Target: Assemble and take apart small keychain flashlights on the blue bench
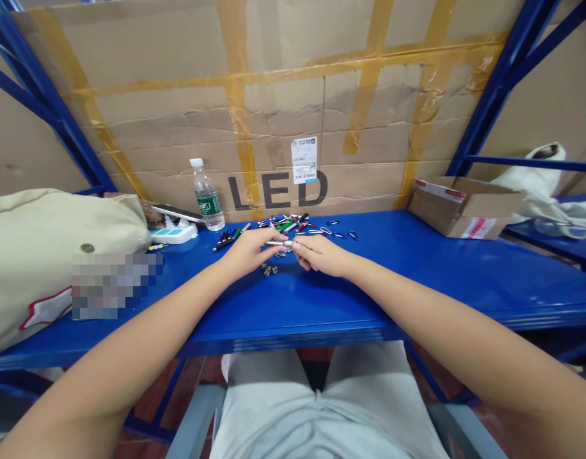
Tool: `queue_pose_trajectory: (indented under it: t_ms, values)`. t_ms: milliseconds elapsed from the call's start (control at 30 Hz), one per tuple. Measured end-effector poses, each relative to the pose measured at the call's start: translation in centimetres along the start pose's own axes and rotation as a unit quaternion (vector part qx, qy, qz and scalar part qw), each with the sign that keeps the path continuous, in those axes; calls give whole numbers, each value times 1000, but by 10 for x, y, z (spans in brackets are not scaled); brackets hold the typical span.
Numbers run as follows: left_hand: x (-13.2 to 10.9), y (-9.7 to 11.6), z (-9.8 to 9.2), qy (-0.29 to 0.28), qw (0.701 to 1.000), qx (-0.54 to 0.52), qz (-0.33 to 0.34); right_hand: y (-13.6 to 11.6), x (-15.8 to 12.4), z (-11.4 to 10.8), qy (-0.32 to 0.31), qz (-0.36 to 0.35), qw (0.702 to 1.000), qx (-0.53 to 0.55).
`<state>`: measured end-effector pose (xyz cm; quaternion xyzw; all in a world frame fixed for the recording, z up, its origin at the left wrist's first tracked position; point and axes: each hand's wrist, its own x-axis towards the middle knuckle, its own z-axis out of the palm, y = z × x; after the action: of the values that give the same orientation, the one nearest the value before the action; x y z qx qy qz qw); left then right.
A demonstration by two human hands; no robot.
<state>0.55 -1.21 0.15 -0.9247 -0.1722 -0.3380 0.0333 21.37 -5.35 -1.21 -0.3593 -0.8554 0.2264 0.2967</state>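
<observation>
My left hand and my right hand meet over the blue table, both closed on a slim silver metal tube. The tube lies roughly level between my fingertips; its exact kind is too small to tell. Just beyond my hands lies a pile of small coloured metal tubes. Several carabiner clips are scattered to the right of the pile. A row of dark and coloured tubes rests beyond my left hand. Small silver metal pieces sit on the table below my hands.
The blue table runs against a large taped cardboard sheet. A water bottle and a white power strip stand at the back left. A cream bag fills the left side. An open cardboard box sits at the right.
</observation>
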Motion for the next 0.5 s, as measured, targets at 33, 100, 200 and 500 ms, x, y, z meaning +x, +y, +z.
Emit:
queue_pose_trajectory:
  t_ms: [33, 100, 200, 500]
  values:
    - [-1, -1, 0, 2, 998, 45, 46, 0, 0, 1, -26, 34, 995, 89]
    - [-1, -2, 1, 17, 983, 133, 129, 1, -1, 1, -83, 93, 961, 247]
    - [0, 1, -1, 55, 948, 227, 214, 2, -2, -3, -149, 138, 900, 386]
    - [3, 5, -3, 52, 912, 297, 277, 13, -2, -10, -191, 186, 857, 441]
